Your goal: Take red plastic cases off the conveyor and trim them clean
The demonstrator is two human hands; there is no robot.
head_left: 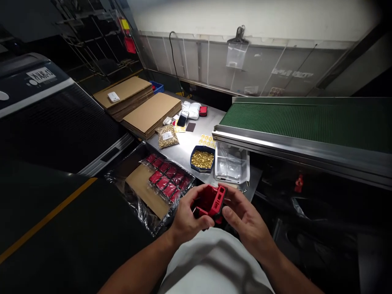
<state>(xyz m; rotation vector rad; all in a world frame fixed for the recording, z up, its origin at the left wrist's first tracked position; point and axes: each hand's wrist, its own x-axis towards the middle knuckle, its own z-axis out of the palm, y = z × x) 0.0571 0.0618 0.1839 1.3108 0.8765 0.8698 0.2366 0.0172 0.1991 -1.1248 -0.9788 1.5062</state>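
A red plastic housing with black edges [211,202] is held up in front of my lap, its hollow side and a slotted end wall showing. My left hand [190,214] grips it from the left, thumb along the near edge. On its right side, my right hand [243,216] closes around it with fingers behind and thumb in front. Just beyond my hands stands a dark blue tray of small brass-coloured parts [202,158]. To the left, a plastic-lined box [143,185] contains several red pieces in clear wrap [167,177] on a cardboard sheet.
Right of the blue tray is a white bin with clear plastic bags [232,165]. A green conveyor belt [300,126] extends right. On the metal table [186,143] lie a bag of brass parts [167,136], a phone [183,119] and cardboard stacks [153,112].
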